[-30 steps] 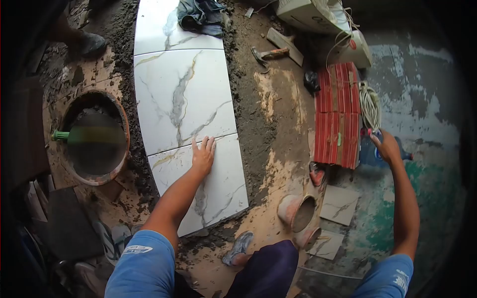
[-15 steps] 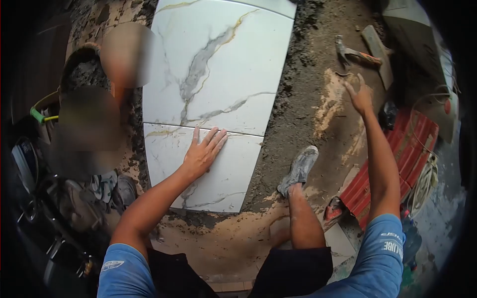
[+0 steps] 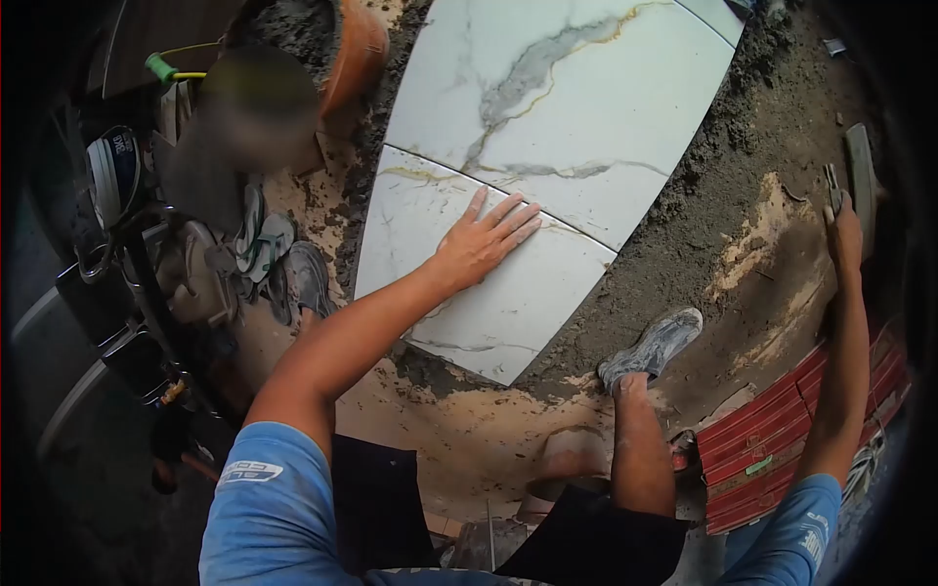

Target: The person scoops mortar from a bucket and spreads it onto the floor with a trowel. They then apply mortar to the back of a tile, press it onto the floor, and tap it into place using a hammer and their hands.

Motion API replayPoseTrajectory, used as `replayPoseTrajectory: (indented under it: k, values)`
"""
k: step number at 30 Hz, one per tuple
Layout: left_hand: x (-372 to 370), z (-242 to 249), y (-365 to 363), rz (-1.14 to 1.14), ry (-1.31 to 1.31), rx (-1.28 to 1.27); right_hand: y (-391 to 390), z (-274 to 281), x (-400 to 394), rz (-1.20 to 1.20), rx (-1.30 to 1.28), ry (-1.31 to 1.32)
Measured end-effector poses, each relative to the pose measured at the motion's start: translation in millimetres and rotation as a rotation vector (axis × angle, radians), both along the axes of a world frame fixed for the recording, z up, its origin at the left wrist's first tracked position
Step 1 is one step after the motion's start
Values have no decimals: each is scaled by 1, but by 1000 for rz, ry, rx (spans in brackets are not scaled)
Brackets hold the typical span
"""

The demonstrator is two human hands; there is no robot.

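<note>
My left hand (image 3: 481, 242) lies flat on the lower white marbled tile (image 3: 440, 313), fingers spread just below the joint with the upper marbled tile (image 3: 586, 107). At the far right, my right hand (image 3: 844, 239) is closed around the hammer (image 3: 832, 186). A narrow metal end shows above the fingers, and the handle is mostly hidden. Just beside it lies a long flat strip (image 3: 862, 166).
Wet mortar (image 3: 718, 161) borders the tiles. My shoe (image 3: 653, 347) stands right of them, near red corrugated pieces (image 3: 762, 449). An orange bucket (image 3: 357, 59), a blurred person (image 3: 254, 127), sandals (image 3: 269, 244) and dark metal equipment (image 3: 127, 337) are on the left.
My right hand has reached the hammer and closed on it. The view has shifted, so the tiles appear turned and farther right. My left hand still rests on the lower tile.
</note>
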State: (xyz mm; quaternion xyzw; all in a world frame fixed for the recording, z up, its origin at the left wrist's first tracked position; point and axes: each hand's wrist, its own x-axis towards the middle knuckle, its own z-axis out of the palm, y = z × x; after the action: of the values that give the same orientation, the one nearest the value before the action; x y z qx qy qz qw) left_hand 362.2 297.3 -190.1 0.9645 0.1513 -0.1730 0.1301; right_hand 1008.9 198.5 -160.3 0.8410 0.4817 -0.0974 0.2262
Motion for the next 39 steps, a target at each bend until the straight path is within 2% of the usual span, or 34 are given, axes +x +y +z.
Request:
replayPoseTrajectory:
  k: [1,2,3,4,5,6,7,8,9,11,12,13,15,16,18,19,21,22,25,29,33,36,39]
  values:
    - [-5,-5,-2,1,-59,22,-26,40,-8,34,78,39]
    - [-9,-7,0,-7,-124,44,-43,100,-50,-164,223,298]
    - [-10,-6,4,-22,-150,47,-84,156,-79,-264,289,352]
    - [-10,-4,5,-22,-116,26,-122,218,-128,-101,399,296]
    - [-11,-1,2,-22,-77,-3,-137,303,-213,-622,322,328]
    - [-14,-2,-1,-35,-92,-24,-220,357,-244,-744,436,325]
    - [-17,-1,-6,-20,-81,-12,-228,402,-326,-858,604,321]
    - [-18,-1,0,-14,-80,32,-224,423,-396,-1000,703,259]
    - [-11,-1,12,-35,-112,61,-204,431,-455,-1114,655,259]
    - [-20,-1,5,-11,-26,16,-225,406,-534,-1250,609,368]
    - [-25,-27,-3,25,-169,108,-242,377,-568,-1200,621,363]
    - [-26,-29,2,-5,-169,114,-255,348,-601,-1155,633,361]
    - [-24,-2,2,-30,-3,57,-224,306,-653,-1421,804,464]
    - [-20,16,6,-64,94,-8,-215,287,-667,-1441,816,468]
    - [-15,16,3,-79,108,32,-207,261,-684,-1301,973,442]
    - [-18,12,-3,-78,121,57,-209,250,-690,-1327,964,446]
    - [-20,9,-5,-90,119,64,-209,231,-693,-1141,1141,277]
    - [-20,8,-5,-89,100,70,-203,234,-691,-1231,1127,359]
    - [-18,7,-8,-101,135,121,-216,224,-685,-1229,1163,477]
    - [-19,6,-8,-110,140,141,-213,179,-680,-1211,1234,496]
    - [-21,0,-7,-127,110,166,-203,194,-679,-1184,1123,492]
    - [-23,1,-7,-119,95,159,-206,191,-679,-1235,1110,522]
    - [-22,0,-8,-100,72,159,-201,212,-682,-1196,1109,532]
